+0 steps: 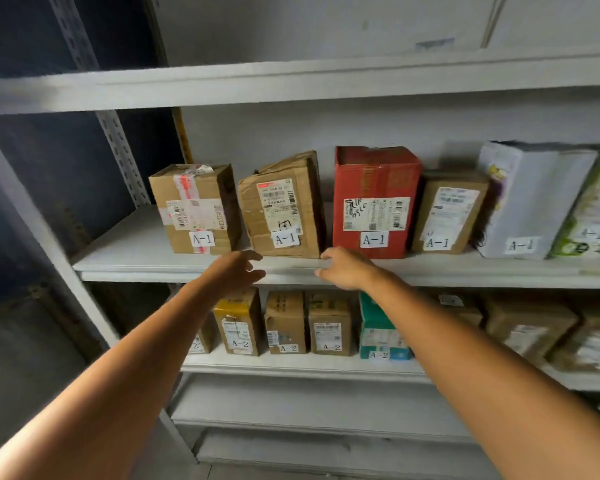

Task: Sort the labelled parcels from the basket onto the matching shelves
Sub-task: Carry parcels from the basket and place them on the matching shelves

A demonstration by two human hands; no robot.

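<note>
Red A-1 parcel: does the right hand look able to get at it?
Probably yes: the right hand is open at the shelf edge just in front of the red parcel, nothing between them.

Both forearms, left hand and right hand are bare.

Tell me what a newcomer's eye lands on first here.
The red box stands out among brown ones tagged A-1 on the middle shelf. At the shelf edge, the left hand and right hand reach empty toward a crumpled brown box. A-2 boxes sit on the shelf underneath.
</note>
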